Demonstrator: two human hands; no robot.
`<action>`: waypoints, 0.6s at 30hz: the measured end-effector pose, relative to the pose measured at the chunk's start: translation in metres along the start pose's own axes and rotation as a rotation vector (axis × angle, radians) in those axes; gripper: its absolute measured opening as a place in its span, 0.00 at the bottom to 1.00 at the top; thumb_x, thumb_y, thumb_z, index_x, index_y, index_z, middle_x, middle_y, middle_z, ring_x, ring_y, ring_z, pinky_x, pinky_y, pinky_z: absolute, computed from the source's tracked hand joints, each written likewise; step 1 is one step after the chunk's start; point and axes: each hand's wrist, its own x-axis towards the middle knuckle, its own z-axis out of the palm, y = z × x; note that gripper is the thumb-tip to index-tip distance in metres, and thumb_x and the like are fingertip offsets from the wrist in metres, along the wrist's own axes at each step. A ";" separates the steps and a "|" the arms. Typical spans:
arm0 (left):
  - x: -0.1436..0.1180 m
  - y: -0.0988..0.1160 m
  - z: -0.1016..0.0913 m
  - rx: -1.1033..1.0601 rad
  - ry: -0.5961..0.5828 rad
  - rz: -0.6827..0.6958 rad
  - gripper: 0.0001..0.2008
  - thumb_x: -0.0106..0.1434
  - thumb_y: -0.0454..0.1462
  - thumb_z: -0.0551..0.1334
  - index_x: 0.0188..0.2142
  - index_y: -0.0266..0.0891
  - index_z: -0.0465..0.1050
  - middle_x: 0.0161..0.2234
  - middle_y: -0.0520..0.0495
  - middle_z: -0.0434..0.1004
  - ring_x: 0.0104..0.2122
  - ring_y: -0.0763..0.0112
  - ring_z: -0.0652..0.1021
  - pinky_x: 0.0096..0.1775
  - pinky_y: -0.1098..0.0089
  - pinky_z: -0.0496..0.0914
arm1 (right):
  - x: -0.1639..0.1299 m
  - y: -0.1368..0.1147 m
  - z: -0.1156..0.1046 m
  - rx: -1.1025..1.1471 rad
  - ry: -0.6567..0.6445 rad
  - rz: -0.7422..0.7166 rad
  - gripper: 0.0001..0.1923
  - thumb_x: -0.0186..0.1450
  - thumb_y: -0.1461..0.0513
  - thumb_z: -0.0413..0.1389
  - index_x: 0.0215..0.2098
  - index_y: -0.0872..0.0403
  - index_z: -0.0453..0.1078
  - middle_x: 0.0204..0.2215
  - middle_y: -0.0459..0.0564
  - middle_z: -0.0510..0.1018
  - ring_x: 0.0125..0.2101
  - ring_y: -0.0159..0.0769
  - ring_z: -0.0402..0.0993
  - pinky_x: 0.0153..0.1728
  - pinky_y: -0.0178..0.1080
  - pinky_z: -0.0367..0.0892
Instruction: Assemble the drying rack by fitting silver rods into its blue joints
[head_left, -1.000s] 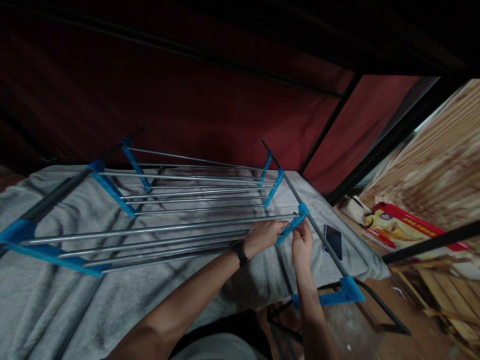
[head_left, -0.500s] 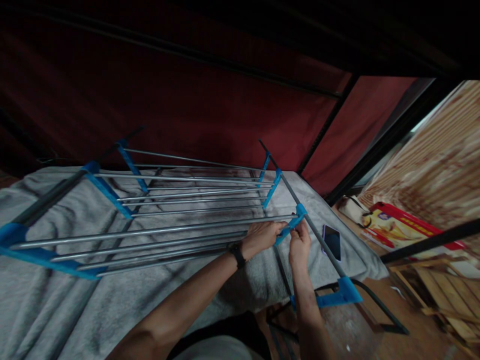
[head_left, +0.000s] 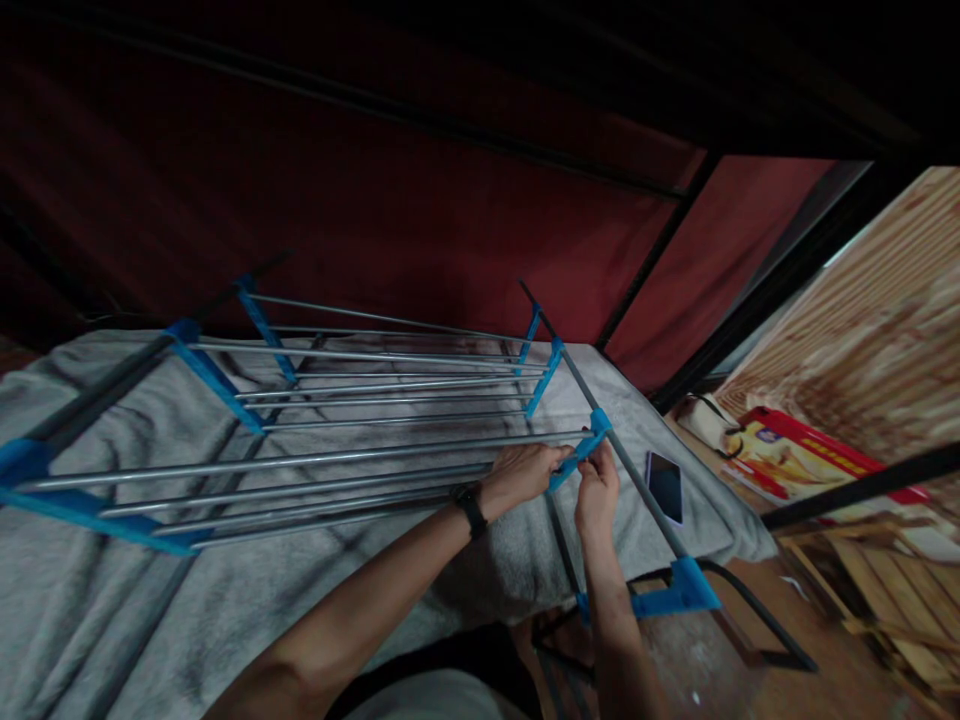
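Note:
A rack of metal rods (head_left: 315, 462) and blue plastic brackets, like a shoe or drying rack, lies across a grey blanket (head_left: 300, 640). My left hand (head_left: 521, 472), with a black watch (head_left: 470, 508) on its wrist, is closed around a rod end at the near right bracket (head_left: 571, 466). It hides where the lower rods meet that bracket. My right hand (head_left: 598, 492) is closed on the bracket's outer side, its fingertips partly hidden. A dark side pole (head_left: 643, 485) runs past the right hand through the brackets.
A phone (head_left: 664, 487) lies on the blanket right of the pole. Another blue bracket (head_left: 681, 590) sticks out past the near blanket edge. On the right are a red and yellow box (head_left: 810, 455) and a wooden slatted piece (head_left: 892, 590). A dark red panel (head_left: 420, 230) stands behind.
Both hands stay at the same bracket, with only slight finger movement. The rest of the rack looks the same.

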 end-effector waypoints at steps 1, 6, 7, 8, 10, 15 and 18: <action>0.000 0.000 -0.001 0.004 -0.004 -0.003 0.17 0.74 0.39 0.53 0.57 0.51 0.75 0.46 0.45 0.84 0.46 0.57 0.83 0.44 0.67 0.73 | 0.000 0.000 0.000 0.000 0.000 0.001 0.27 0.58 0.59 0.53 0.54 0.53 0.74 0.52 0.54 0.79 0.52 0.43 0.73 0.59 0.46 0.64; -0.002 0.003 -0.005 -0.031 -0.022 -0.029 0.18 0.74 0.39 0.53 0.57 0.52 0.75 0.49 0.45 0.84 0.50 0.57 0.82 0.47 0.65 0.74 | -0.002 -0.002 0.001 0.018 -0.017 0.013 0.25 0.58 0.59 0.52 0.53 0.52 0.73 0.50 0.52 0.79 0.50 0.42 0.74 0.57 0.45 0.66; -0.002 0.003 -0.006 -0.035 -0.025 -0.035 0.18 0.74 0.39 0.53 0.58 0.52 0.74 0.50 0.45 0.84 0.51 0.57 0.82 0.48 0.64 0.74 | -0.002 -0.003 0.002 0.015 -0.016 0.013 0.25 0.58 0.59 0.53 0.53 0.52 0.73 0.49 0.51 0.80 0.49 0.42 0.74 0.57 0.45 0.66; -0.002 0.003 -0.007 -0.036 -0.029 -0.041 0.18 0.74 0.39 0.53 0.59 0.52 0.74 0.50 0.45 0.83 0.51 0.56 0.82 0.48 0.64 0.74 | -0.003 -0.003 0.002 0.009 -0.017 0.012 0.24 0.58 0.59 0.53 0.52 0.52 0.73 0.48 0.51 0.80 0.48 0.42 0.74 0.56 0.45 0.67; -0.002 0.004 -0.008 -0.036 -0.035 -0.052 0.19 0.73 0.39 0.53 0.59 0.52 0.74 0.50 0.45 0.84 0.51 0.56 0.82 0.48 0.63 0.74 | -0.004 -0.003 0.003 -0.008 -0.020 0.008 0.22 0.58 0.59 0.53 0.50 0.52 0.73 0.46 0.51 0.80 0.47 0.42 0.74 0.56 0.46 0.67; -0.003 0.004 -0.005 -0.016 -0.016 -0.058 0.18 0.74 0.40 0.54 0.58 0.51 0.75 0.50 0.45 0.84 0.51 0.57 0.82 0.47 0.64 0.75 | -0.007 -0.006 0.005 -0.006 -0.024 -0.007 0.25 0.58 0.59 0.52 0.53 0.52 0.72 0.50 0.52 0.78 0.51 0.43 0.72 0.58 0.47 0.64; -0.003 0.004 -0.002 0.008 -0.010 -0.067 0.18 0.74 0.38 0.54 0.58 0.50 0.75 0.50 0.45 0.84 0.50 0.58 0.82 0.48 0.65 0.75 | -0.009 -0.009 0.008 0.017 -0.021 0.000 0.24 0.57 0.60 0.52 0.52 0.52 0.72 0.50 0.52 0.78 0.50 0.43 0.73 0.58 0.48 0.64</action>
